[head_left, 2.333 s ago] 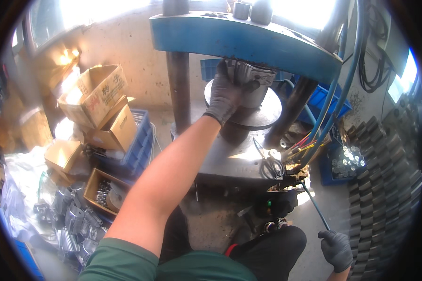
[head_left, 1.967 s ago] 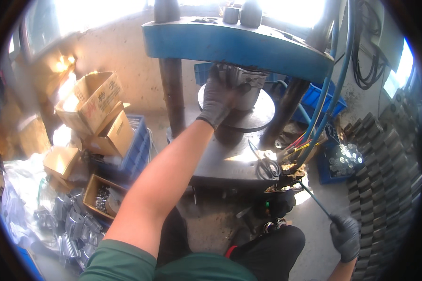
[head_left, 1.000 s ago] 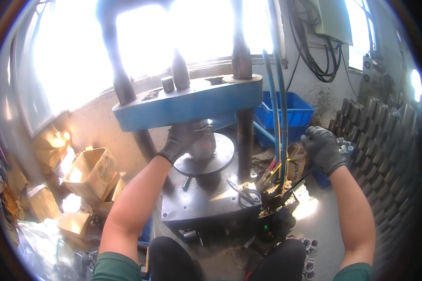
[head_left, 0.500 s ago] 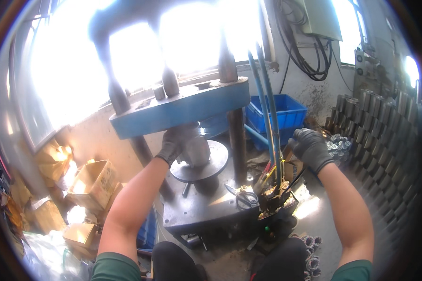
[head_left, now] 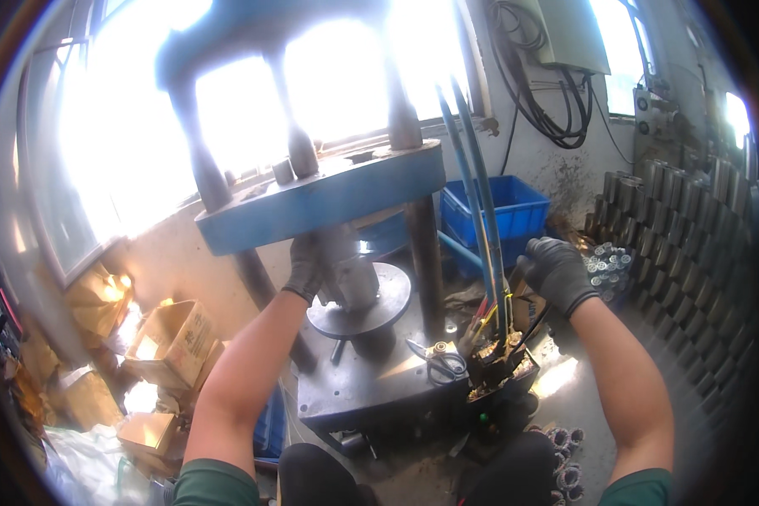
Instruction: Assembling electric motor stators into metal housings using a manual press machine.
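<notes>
My left hand (head_left: 307, 266), in a dark glove, is closed against the left side of a grey metal cylinder (head_left: 354, 284); its fingers are partly hidden. That cylinder stands upright on the round steel plate (head_left: 396, 291) of a press, beneath the blue crossbeam (head_left: 329, 202). Above the cylinder, a darker part under the beam is blurred. My right hand (head_left: 555, 271), also gloved, is held up right of the press by the upright hoses (head_left: 491, 236). Its fingers are curled, and what they hold is hidden.
Scissors (head_left: 444, 364) lie on the press bed (head_left: 346, 396). A blue crate (head_left: 514, 202) stands behind. Metal sleeves (head_left: 649, 228) are stacked at right, near small round parts (head_left: 607, 263). Cardboard boxes (head_left: 173, 341) sit at left, and ring-shaped parts (head_left: 569, 472) on the floor.
The view has shifted slightly. My left hand stays at the cylinder, which now looks straighter on the plate. My right hand stays raised beside the hoses with its fingers curled.
</notes>
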Demonstrator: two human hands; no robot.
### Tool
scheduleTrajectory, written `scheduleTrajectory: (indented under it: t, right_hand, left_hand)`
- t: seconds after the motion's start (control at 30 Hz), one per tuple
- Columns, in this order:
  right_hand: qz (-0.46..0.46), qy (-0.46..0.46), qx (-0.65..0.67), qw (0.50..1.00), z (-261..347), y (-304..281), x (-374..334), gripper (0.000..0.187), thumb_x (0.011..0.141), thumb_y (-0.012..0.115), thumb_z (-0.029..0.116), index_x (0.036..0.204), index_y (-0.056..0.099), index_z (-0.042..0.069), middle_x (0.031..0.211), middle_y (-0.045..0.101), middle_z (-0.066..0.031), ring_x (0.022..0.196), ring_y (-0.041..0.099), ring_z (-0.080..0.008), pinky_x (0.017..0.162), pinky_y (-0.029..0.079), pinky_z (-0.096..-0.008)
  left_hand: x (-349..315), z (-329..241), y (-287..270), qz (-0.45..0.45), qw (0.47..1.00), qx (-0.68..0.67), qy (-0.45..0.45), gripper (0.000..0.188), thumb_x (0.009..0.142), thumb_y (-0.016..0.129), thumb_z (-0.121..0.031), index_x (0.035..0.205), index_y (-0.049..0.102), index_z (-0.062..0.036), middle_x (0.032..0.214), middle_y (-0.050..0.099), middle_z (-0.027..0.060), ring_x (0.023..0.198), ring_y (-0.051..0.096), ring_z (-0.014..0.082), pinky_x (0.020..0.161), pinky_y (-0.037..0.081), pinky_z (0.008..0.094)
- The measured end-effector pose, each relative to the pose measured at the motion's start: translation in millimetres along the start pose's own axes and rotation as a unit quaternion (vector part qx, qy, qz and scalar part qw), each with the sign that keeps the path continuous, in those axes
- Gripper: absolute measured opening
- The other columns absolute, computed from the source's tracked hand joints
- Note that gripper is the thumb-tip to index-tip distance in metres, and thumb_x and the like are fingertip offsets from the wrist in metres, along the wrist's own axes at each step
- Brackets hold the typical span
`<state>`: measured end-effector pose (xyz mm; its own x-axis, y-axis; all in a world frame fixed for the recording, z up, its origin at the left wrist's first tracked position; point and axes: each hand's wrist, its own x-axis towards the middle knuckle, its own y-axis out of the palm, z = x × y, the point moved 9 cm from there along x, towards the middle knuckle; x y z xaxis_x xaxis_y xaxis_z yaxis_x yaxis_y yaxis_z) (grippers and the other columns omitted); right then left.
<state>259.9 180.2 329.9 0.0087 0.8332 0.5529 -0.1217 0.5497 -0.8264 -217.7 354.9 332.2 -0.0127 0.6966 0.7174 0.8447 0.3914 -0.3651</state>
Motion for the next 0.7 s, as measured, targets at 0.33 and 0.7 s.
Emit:
scheduleTrajectory:
  t: [0.33,0.7]
  right_hand:
    - [-0.016,0.008,0.027,0.999,-0.3,-2.3,-1.2,0.028,0.096,0.073,0.031,0.094,0.075,0.004,0.096,0.075,-0.0203,0.097,0.074,-0.0384,0.091,0.057,-0.0481]
    - [-0.027,-0.002,0.021,0.999,-3.6,-1.8,-5.9,0.029,0.096,0.072,0.032,0.096,0.075,0.003,0.097,0.076,-0.0192,0.097,0.074,-0.0381,0.092,0.057,-0.0481]
  left_hand:
    - [15.3,-14.7,-2.6,-0.027,0.993,0.105,0.054,0.04,0.11,0.049,-0.038,0.112,0.076,-0.0084,0.108,0.078,0.0172,0.109,0.073,0.0343,0.094,0.054,0.0452]
    - [-23.3,-66.0,-15.3,-0.055,0.981,-0.169,-0.077,0.028,0.113,0.057,-0.024,0.121,0.07,0.0001,0.112,0.072,0.0068,0.097,0.071,0.0189,0.09,0.06,0.0329]
